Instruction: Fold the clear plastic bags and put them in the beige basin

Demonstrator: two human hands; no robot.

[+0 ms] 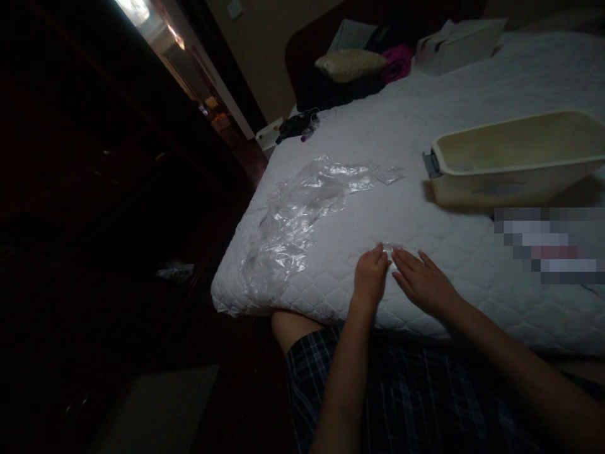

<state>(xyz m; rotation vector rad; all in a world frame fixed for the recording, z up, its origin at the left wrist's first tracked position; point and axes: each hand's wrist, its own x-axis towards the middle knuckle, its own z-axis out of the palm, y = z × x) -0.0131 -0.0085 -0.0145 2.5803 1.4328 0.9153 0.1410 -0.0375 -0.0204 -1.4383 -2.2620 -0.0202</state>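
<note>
On the white quilted bed, a small piece of clear plastic lies at my fingertips, and its kind is hard to make out in the dim light. My left hand is closed, its fingers bunched together at the near left edge of this plastic. My right hand rests just to the right, with fingers stretched out low over the bed and tips close to the plastic. To the left of both hands, several crumpled clear plastic bags are spread in a loose pile.
A long cream plastic bin with a grey latch stands on the bed at right. A blurred-out patch lies before it. At the back are a white box, a cushion and a magenta roll. The bed's edge drops to dark floor.
</note>
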